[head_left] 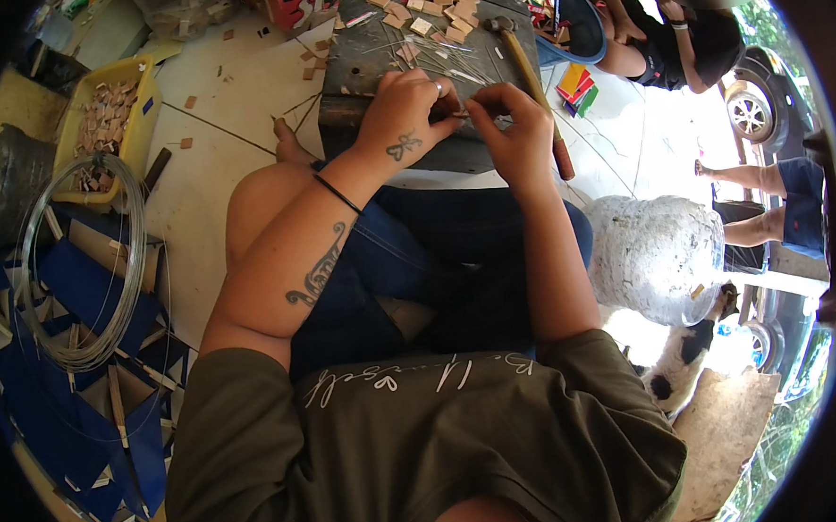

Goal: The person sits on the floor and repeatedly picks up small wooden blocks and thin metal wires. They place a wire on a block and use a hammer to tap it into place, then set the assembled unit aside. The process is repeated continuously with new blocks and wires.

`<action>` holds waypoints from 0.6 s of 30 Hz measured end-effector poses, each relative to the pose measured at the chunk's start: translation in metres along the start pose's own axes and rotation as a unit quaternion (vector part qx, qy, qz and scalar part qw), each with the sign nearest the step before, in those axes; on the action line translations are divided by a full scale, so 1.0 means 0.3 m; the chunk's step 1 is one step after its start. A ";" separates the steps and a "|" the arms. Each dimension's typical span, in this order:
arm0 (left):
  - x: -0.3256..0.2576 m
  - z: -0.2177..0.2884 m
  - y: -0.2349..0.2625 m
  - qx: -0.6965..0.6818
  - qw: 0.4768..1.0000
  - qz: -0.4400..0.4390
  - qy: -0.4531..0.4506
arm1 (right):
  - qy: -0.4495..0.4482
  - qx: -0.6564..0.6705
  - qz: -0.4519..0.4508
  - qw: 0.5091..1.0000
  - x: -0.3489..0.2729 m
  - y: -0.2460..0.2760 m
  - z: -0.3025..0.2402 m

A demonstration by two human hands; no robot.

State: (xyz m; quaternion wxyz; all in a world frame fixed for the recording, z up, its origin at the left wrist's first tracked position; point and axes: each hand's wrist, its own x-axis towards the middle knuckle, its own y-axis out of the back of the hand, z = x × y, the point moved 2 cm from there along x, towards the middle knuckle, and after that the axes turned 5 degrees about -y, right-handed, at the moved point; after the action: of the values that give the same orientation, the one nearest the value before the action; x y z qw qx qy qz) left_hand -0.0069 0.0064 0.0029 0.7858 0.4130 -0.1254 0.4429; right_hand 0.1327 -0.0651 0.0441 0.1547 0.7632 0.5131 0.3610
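My left hand (408, 108) and my right hand (519, 131) meet over the near edge of a dark, worn work block (349, 68). Thumb and fingers of both are pinched, their tips almost touching. Whatever lies between them is too small to make out. A ring and a black wrist band are on the left. Just beyond the hands, thin cut wires (445, 63) lie scattered on the block. Small tan wooden tiles (435, 7) are heaped at its far end. A hammer (525, 64) lies along the right side, its handle passing beside my right hand.
Left stands a yellow basket (149, 103) of tiles, with a wire coil (139, 266) over blue panels (77, 421). A blue basin (599, 27) sits far right. Another person (704, 43) sits beyond it. Nearer right are a large clear plastic container (654, 249) and a cat (677, 366).
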 end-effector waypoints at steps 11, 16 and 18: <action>0.010 0.020 -0.016 -0.078 0.995 0.065 -0.008 | 0.002 -0.016 -0.005 1.000 0.009 0.008 0.011; 0.007 0.025 -0.020 -0.122 0.991 0.051 0.005 | -0.008 -0.272 0.085 0.959 -0.007 0.113 0.078; 0.008 0.025 -0.018 -0.117 0.992 0.044 0.009 | -0.106 -0.390 0.044 0.914 -0.026 0.143 0.138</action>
State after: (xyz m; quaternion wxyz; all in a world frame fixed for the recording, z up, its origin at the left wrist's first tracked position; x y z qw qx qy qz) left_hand 0.0001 0.0006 0.0059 0.8096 0.3087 -0.1874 0.4628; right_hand 0.1892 -0.0848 0.0386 0.4778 0.6976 0.2780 0.4557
